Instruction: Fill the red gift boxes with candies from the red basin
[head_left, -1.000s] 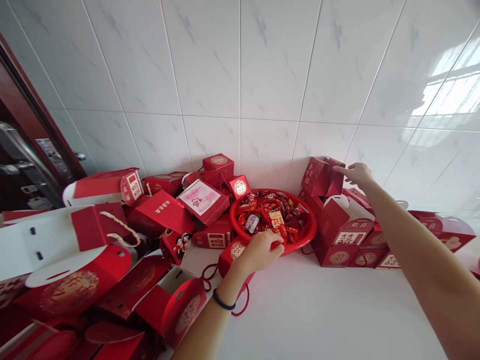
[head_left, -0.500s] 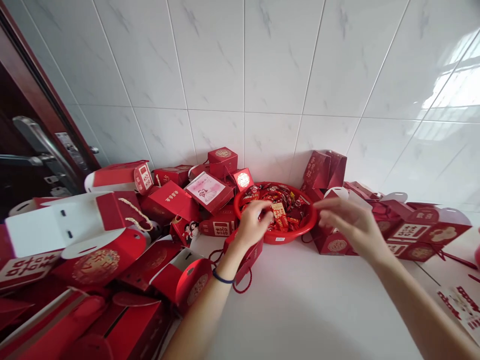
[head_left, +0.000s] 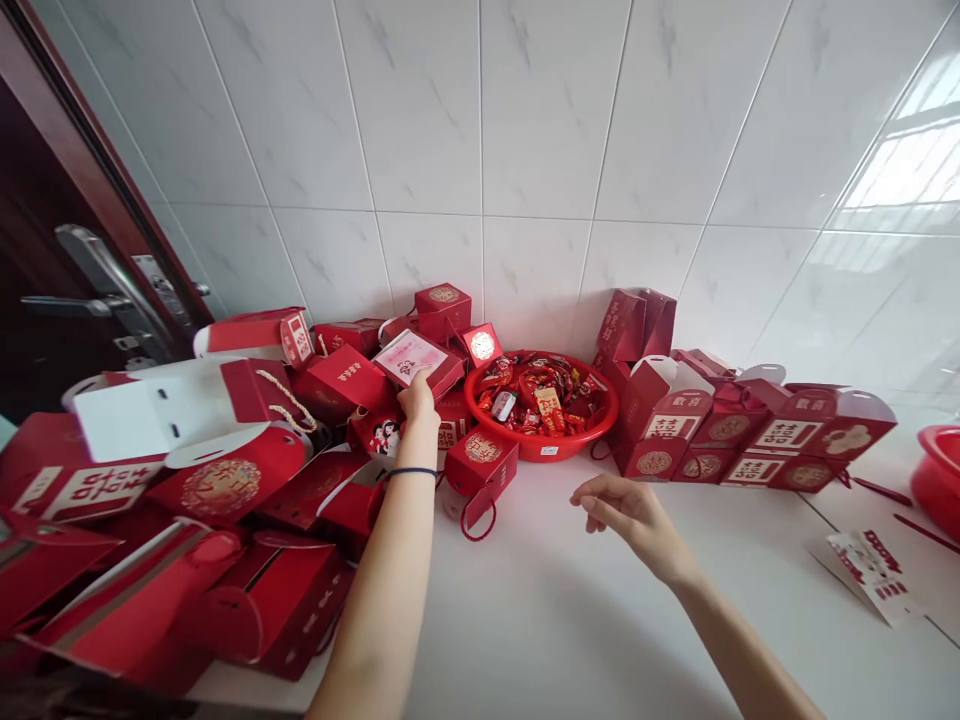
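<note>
Reaching into the pile of red boxes, your left hand (head_left: 418, 397) lays its fingers, held together and not gripping, on the front edge of the pink-lidded box (head_left: 409, 355), just left of the candy basin (head_left: 585, 443). Your right hand (head_left: 626, 508) hovers empty over the tabletop (head_left: 570, 600), fingers loosely curled. Lifting that box likely calls for a pinch across its lid.

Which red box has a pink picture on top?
The box the left hand touches, left of the candy bowl; only its top is pink.
</note>
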